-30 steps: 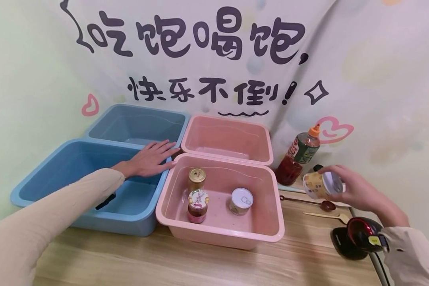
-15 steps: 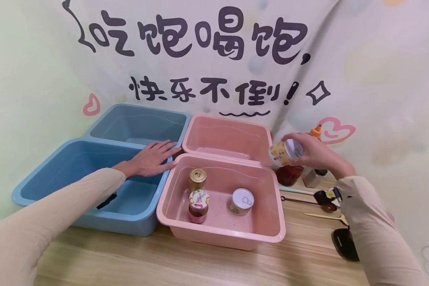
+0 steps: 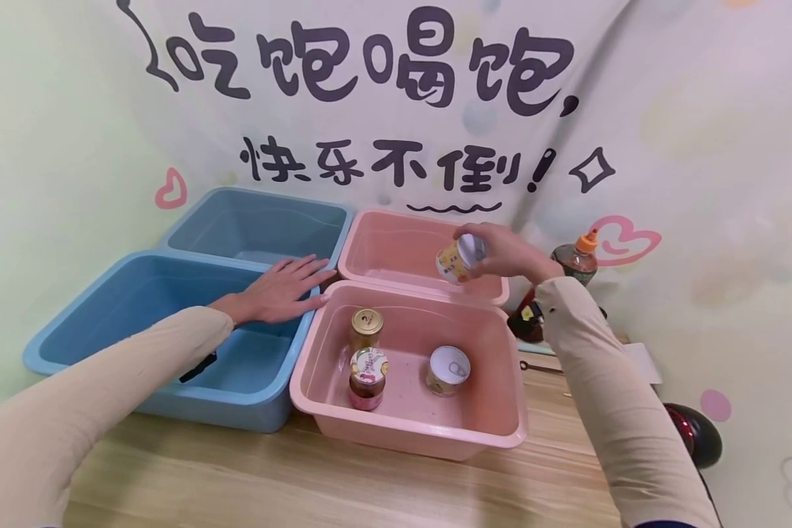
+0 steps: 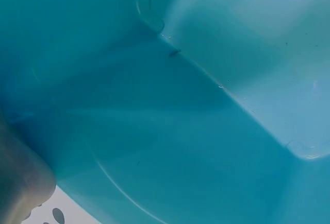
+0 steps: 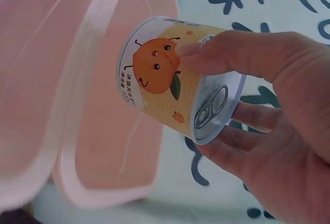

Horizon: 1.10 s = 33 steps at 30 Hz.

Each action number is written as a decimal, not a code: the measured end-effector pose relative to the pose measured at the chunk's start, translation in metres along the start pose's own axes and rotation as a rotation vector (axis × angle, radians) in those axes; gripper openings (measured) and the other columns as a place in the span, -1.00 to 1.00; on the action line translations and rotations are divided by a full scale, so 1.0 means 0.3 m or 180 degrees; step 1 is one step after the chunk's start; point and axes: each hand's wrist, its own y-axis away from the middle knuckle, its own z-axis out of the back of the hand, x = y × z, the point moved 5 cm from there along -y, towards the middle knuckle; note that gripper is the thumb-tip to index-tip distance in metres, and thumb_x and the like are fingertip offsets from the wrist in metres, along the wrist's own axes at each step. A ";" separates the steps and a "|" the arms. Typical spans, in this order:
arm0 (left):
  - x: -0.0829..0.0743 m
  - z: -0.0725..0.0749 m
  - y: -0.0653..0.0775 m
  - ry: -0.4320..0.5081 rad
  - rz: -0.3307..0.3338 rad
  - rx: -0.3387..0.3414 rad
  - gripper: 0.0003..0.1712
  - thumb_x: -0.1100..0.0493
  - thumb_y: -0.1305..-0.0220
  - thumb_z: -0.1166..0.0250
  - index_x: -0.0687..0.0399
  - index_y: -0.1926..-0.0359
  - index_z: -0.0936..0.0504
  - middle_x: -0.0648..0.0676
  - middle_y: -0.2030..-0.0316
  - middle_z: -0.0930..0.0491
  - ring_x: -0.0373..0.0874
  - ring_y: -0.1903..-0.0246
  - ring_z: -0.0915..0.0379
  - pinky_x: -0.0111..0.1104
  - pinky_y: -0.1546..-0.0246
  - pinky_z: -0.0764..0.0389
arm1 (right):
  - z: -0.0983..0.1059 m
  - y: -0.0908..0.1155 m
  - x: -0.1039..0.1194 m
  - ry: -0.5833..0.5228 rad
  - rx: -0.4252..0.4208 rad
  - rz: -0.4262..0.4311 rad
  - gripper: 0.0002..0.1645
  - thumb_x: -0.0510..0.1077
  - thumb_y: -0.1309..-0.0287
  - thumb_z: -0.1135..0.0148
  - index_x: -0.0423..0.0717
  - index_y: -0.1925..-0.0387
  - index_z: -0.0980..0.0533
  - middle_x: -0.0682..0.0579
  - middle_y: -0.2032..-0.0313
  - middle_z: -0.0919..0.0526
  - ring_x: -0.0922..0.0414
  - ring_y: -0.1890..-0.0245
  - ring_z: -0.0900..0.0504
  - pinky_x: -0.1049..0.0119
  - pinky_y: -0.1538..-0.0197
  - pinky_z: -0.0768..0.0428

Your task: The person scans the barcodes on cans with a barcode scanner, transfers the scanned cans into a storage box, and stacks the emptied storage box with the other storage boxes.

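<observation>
In the head view my right hand [image 3: 504,253] grips a pull-tab can [image 3: 457,262] above the back pink bin [image 3: 396,220]. The right wrist view shows the can's yellow label with an orange fruit character, my thumb on its side and fingers round the far side. My left hand [image 3: 280,292] lies with fingers spread over the rims between the two blue bins, its fingertips by the pink ones. Inside the front pink bin [image 3: 409,436] stand a gold-lidded can [image 3: 367,326], a jar with a patterned lid [image 3: 368,378] and a white-topped pull-tab can [image 3: 447,370].
The front blue bin [image 3: 231,400] and back blue bin [image 3: 264,202] stand at the left. A sauce bottle [image 3: 576,258] with an orange cap is partly hidden behind my right arm. A black and red object [image 3: 696,433] lies at the right edge of the wooden table [image 3: 290,484].
My right hand has carried the can leftward from beside the sauce bottle to above the back pink bin. The left hand stays in place.
</observation>
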 end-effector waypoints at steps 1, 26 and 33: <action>0.001 -0.001 0.000 0.0008 -0.0006 -0.0006 -0.24 -0.20 -0.48 -0.02 0.02 -0.54 -0.16 0.21 -0.54 -0.10 0.24 -0.55 0.09 0.20 -0.48 -0.01 | -0.010 -0.017 0.005 -0.0007 0.0023 -0.0008 -0.17 -0.32 0.19 -0.54 -0.08 -0.22 -0.47 -0.26 -0.10 -0.57 -0.17 0.00 -0.55 -0.05 -0.01 -0.60; -0.010 -0.001 0.001 -0.0034 0.0022 0.0032 -0.23 -0.21 -0.47 -0.03 0.01 -0.54 -0.16 0.20 -0.55 -0.10 0.22 -0.56 0.10 0.18 -0.49 0.00 | -0.239 -0.196 -0.038 -0.0660 0.0467 -0.0149 -0.29 -0.47 0.16 -0.33 -0.21 -0.16 -0.50 -0.17 0.01 -0.56 -0.07 0.07 -0.49 0.22 0.14 -0.56; -0.002 0.001 0.000 -0.0103 0.0065 0.0053 -0.22 -0.23 -0.47 0.00 -0.02 -0.55 -0.14 0.19 -0.56 -0.07 0.22 -0.56 0.11 0.19 -0.49 0.00 | -0.285 -0.216 -0.060 -0.0655 0.0497 -0.0087 -0.40 -0.47 0.05 -0.23 -0.20 -0.13 -0.53 -0.11 -0.05 -0.53 -0.04 0.02 -0.46 0.25 0.14 -0.54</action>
